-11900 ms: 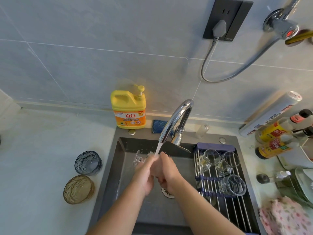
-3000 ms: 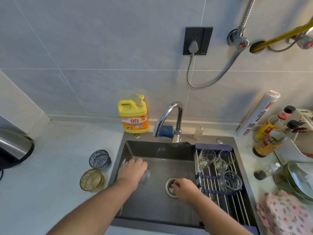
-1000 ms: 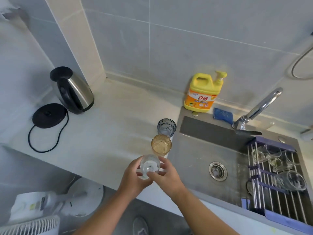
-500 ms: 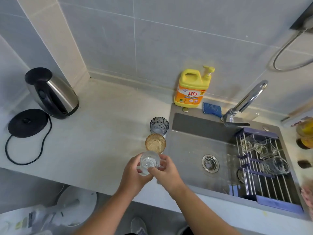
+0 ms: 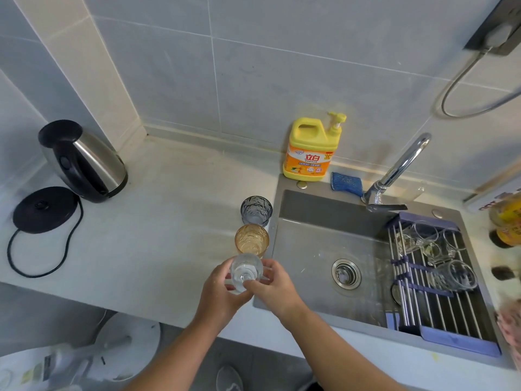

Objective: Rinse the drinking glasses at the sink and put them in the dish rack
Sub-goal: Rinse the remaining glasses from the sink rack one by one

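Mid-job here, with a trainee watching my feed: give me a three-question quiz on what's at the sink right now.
1. True or false: water runs from the tap.
2. The clear glass is held by: A) one hand, B) both hands, C) nothing.
3. Fill in: beside the sink, the amber glass stands nearer the person than the ____ glass.

Key
1. False: no stream shows.
2. B: the left hand and right hand both grip it.
3. The grey glass.
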